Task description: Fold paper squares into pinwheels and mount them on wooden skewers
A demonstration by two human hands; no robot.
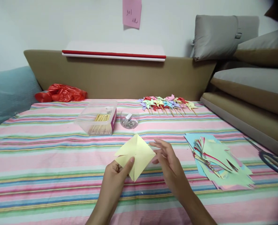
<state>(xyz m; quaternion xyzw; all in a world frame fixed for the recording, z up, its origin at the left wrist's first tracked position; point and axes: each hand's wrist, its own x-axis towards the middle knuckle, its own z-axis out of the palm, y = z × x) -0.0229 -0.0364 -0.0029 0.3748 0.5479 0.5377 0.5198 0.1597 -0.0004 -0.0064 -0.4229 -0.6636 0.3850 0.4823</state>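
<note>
A pale yellow paper square (136, 155) with slits cut in from its corners is held over the striped cloth, near the front middle. My left hand (116, 178) pinches its lower left edge between thumb and fingers. My right hand (167, 162) is at the paper's right corner, fingers partly spread, fingertips touching the edge.
A stack of cut coloured paper squares (219, 162) lies to the right, with scissors (271, 157) beyond it. Behind are a clear box of wooden sticks (98, 122), a small clear tub of pins (128, 121) and a row of finished paper pinwheels (168, 104). A red plastic bag (61, 92) lies far left.
</note>
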